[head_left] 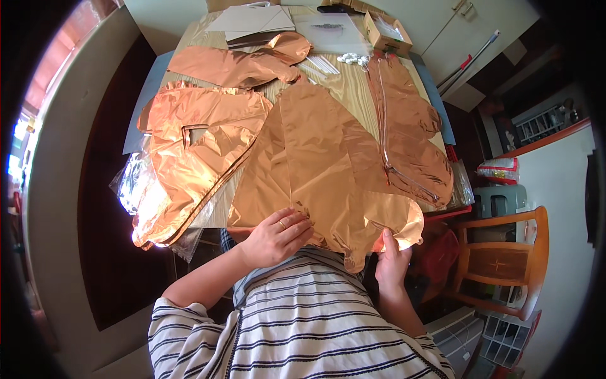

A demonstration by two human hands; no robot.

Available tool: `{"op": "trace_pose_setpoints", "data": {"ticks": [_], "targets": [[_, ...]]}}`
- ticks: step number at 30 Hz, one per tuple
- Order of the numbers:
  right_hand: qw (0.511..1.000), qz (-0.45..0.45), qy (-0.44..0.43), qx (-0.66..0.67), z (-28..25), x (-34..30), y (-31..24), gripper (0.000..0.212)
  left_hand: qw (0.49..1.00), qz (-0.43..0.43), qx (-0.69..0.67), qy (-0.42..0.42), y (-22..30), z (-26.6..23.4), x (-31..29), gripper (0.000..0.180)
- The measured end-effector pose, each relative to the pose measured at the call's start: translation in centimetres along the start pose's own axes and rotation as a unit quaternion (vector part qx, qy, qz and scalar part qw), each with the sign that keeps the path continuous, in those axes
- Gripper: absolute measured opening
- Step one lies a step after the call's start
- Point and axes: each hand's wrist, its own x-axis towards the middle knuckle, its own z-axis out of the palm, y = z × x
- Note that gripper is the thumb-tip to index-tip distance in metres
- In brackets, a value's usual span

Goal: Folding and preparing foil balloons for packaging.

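A flat, copper-coloured foil balloon (pixel 315 145) lies creased over the near middle of the table, its lower edge hanging toward me. My left hand (pixel 278 237), with a ring on one finger, is closed on the foil near that edge; its fingertips are partly hidden in the folds. At the rounded right corner my right hand (pixel 392 256) pinches the edge, thumb on top and fingers hidden underneath. To the left is another flat foil balloon (pixel 214 136) with a small rectangular cut-out. A third foil balloon (pixel 407 120) lies along the right side.
Farther back lies another foil balloon (pixel 230 66). White sticks (pixel 322 65) and a small white heap (pixel 352 59) sit near a cardboard box (pixel 387 33). Clear plastic wrapping (pixel 136 183) hangs at the left table edge. A wooden chair (pixel 502 262) stands at the right.
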Motion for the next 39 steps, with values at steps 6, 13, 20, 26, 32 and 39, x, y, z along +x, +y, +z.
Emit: {"op": "trace_pose_setpoints", "data": {"ticks": [6, 13, 20, 26, 32, 39], "targets": [[1.000, -0.006, -0.001, -0.016, 0.0, 0.2, 0.0, 0.019, 1.000, -0.001, 0.008, -0.007, 0.3, 0.0, -0.3, 0.034], [1.000, -0.009, 0.001, -0.004, 0.0, 0.5, 0.3, 0.016, 1.000, -0.004, -0.002, -0.004, -0.1, 0.1, 0.1, 0.033], [1.000, -0.005, 0.020, 0.008, 0.1, 0.4, 0.6, 0.015, 0.989, -0.055, -0.134, -0.024, -1.3, -2.1, 2.7, 0.039], [1.000, -0.022, -0.005, 0.006, 0.2, 0.7, 0.6, 0.018, 0.990, -0.062, -0.128, -0.005, -4.5, -0.2, 6.8, 0.029], [1.000, -0.012, -0.004, -0.007, -0.3, 0.9, 1.0, 0.021, 0.988, -0.072, -0.123, -0.063, -5.9, 3.8, 8.7, 0.047], [0.998, 0.013, -0.013, 0.052, -0.2, 0.8, -1.1, 0.037, 0.988, -0.080, -0.092, -0.092, -5.7, 4.6, 7.9, 0.047]]}}
